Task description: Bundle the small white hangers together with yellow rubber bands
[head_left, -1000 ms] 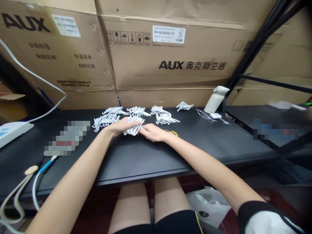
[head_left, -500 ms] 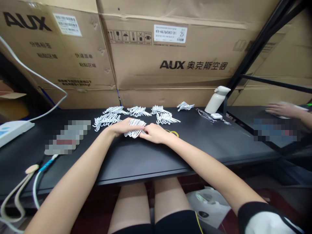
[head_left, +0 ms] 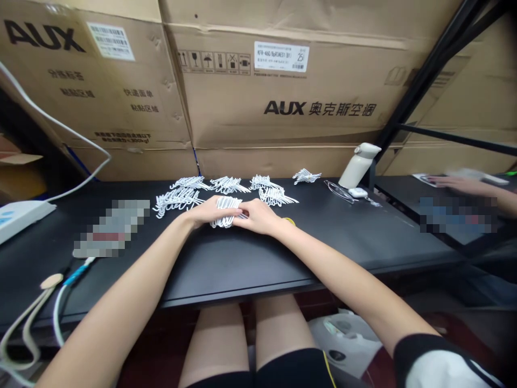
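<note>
A bundle of white wire hooks point(head_left: 228, 203) is gripped between my two hands just above the black table. My left hand point(head_left: 207, 211) wraps its left side, with the thumb lying across the front. My right hand point(head_left: 261, 216) pinches the bundle's right end; its fingertips are partly hidden. Behind lie several piles of similar white hooks point(head_left: 177, 199), and a smaller bunch point(head_left: 307, 175) sits farther right. A yellow rubber band point(head_left: 290, 221) shows partly from behind my right wrist.
Large cardboard boxes point(head_left: 226, 118) stand behind the table point(head_left: 242, 264). At the right are a white bottle point(head_left: 359, 166), glasses point(head_left: 339, 191) and a small white case point(head_left: 357, 192). A blurred phone-like slab point(head_left: 113, 229) and a power strip point(head_left: 24, 215) lie left. Another person's hand point(head_left: 460, 184) is far right.
The hook bundle has turned slightly and shifted a little right in my hands. My right hand has moved slightly up and covers more of the yellow band.
</note>
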The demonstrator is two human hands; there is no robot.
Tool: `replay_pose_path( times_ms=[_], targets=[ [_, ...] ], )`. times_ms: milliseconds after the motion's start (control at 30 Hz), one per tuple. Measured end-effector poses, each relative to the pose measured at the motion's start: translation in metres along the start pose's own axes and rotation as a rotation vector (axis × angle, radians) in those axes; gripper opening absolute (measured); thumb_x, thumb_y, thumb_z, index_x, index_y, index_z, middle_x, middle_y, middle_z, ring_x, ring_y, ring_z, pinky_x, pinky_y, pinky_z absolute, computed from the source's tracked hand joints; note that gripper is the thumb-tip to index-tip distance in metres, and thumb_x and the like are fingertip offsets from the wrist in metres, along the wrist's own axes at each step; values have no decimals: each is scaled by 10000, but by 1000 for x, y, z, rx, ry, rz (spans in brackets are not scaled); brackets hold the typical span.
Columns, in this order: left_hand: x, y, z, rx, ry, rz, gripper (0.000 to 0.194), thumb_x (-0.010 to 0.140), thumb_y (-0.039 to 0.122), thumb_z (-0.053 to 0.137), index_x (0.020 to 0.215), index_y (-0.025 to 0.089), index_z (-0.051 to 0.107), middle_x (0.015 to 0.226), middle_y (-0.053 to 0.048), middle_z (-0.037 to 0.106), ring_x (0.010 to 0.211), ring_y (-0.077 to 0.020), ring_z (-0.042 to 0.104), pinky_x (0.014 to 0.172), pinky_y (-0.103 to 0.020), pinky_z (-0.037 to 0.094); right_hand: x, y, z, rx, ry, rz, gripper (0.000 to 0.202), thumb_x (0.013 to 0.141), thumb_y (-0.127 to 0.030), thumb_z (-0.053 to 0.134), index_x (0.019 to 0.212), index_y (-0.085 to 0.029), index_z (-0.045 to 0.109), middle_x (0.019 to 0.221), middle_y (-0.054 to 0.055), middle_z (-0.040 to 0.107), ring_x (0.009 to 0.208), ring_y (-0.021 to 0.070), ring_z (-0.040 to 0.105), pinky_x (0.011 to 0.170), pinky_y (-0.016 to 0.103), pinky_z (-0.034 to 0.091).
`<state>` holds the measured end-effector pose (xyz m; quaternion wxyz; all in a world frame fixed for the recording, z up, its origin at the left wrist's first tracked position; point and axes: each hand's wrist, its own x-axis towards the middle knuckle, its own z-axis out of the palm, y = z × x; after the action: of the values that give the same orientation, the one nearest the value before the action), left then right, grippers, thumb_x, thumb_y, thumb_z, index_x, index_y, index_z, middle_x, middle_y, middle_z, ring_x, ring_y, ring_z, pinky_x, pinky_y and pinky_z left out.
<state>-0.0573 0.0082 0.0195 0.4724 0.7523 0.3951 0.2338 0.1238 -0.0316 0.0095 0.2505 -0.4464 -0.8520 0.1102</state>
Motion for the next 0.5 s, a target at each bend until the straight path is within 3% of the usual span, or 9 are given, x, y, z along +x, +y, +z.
replay_pose_path(
  times_ms=[133,267,400,500],
  targets=[
    [4,-4,0,13,62,-9,269,662,439,714,773,194,714,745,-21,705,653,-173,609,594,-264,468,3,8,0,66,-2,-30,202,803,-345,572,756,-154,620,639,-20,544,577,88,404,583,221,272],
    [3,-1,0,-9,103,25,271,670,440,708,778,191,713,728,-29,708,652,-179,625,613,-268,484,7,16,-15,191,-71,-53,271,754,-406,644,762,-136,619,615,-28,541,555,81,447,553,208,302],
    [2,3,1,-82,198,-9,300,678,463,700,763,176,707,718,-53,713,649,-202,646,640,-302,505,8,23,-41,273,-33,45,267,777,-397,620,754,-130,624,655,-1,595,553,84,509,554,209,371],
    [3,3,2,-191,262,-66,325,648,461,733,794,173,703,765,-74,724,665,-223,662,657,-333,520,6,32,-55,279,-196,180,143,751,-274,637,734,-132,629,672,11,622,509,85,545,510,202,402]
  ],
)
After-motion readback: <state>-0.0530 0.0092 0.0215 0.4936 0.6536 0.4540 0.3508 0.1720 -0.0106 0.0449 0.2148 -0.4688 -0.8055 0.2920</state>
